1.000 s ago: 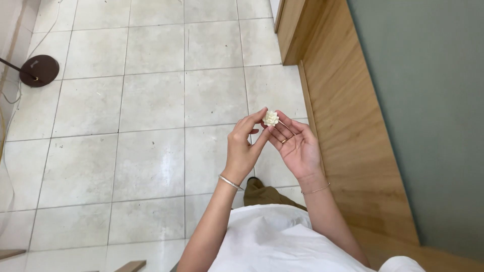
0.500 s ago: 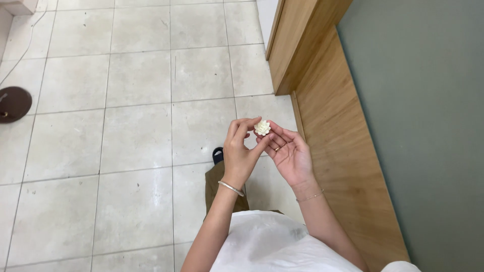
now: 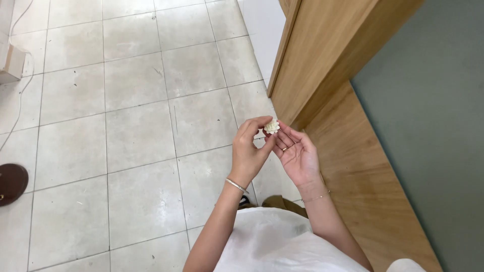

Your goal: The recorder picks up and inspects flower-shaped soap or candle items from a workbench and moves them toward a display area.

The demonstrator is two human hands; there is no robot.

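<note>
In the head view I hold a small cream-white toothed piece (image 3: 272, 126), like a little hair claw clip, up in front of me. My left hand (image 3: 250, 151) pinches it between thumb and forefinger, with a thin bangle on that wrist. My right hand (image 3: 298, 154) is palm up just beside it, its fingertips touching the piece from the right. A ring shows on one right finger and a fine bracelet on the wrist.
Pale floor tiles (image 3: 136, 136) lie below. A wooden panel (image 3: 322, 60) and a grey-green wall (image 3: 433, 131) stand close on my right. A dark round base (image 3: 11, 184) sits at the left edge, and a cardboard box (image 3: 11, 63) with a cable at the upper left.
The view has swung as I moved along the wooden panel: the round base slid down the left side. Both hands keep the same hold on the white piece.
</note>
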